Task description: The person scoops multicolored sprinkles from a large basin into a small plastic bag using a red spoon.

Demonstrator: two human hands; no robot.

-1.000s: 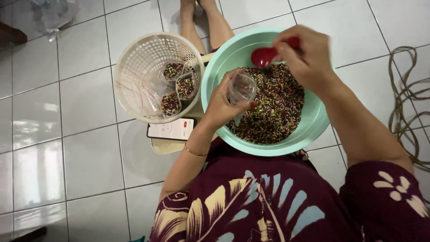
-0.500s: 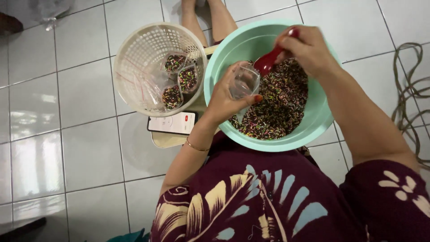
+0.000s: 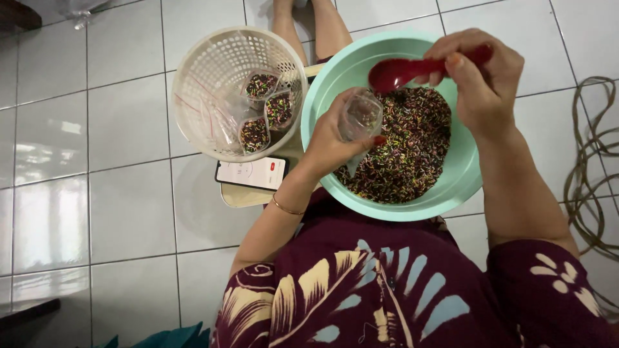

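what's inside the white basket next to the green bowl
Inside the white basket lie three small clear bags filled with dark multicoloured sprinkles, plus some empty-looking clear bags. Whatever lies beneath the bags is covered.

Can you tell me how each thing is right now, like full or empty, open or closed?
small clear bag: open, held by left hand
red spoon: lifted over the bowl, in right hand
mint green bowl: partly filled with coloured sprinkles
white basket: holds three filled bags
phone: screen lit, lying flat
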